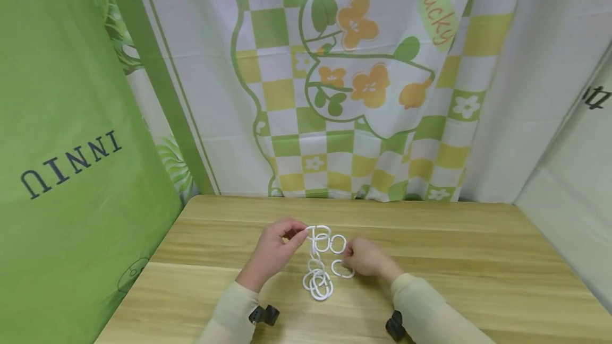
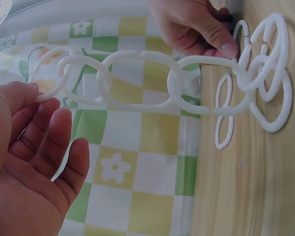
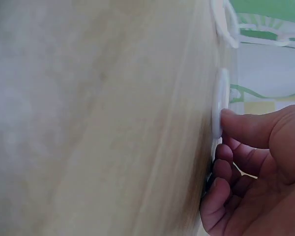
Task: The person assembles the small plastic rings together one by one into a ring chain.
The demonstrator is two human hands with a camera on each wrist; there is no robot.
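Observation:
A chain of white plastic rings [image 1: 312, 252] hangs from my left hand [image 1: 302, 232], which pinches its top ring above the wooden table [image 1: 459, 259]. The chain's lower end lies in a small heap of rings [image 1: 319, 284] on the table. In the left wrist view the chain [image 2: 174, 78] stretches from my left hand [image 2: 34, 93] to the heap [image 2: 273, 73]. My right hand [image 1: 350, 252] is just right of the chain with curled fingers, pinching one white ring [image 3: 218, 105] at the table; its fingertips [image 2: 226, 46] touch the rings. Another ring [image 1: 333, 268] lies by it.
A patterned cloth backdrop [image 1: 354, 84] with green and yellow checks hangs behind the table. A green cloth [image 1: 67, 163] closes the left side and a pale cloth [image 1: 569, 174] the right. Bare table surface lies around both hands.

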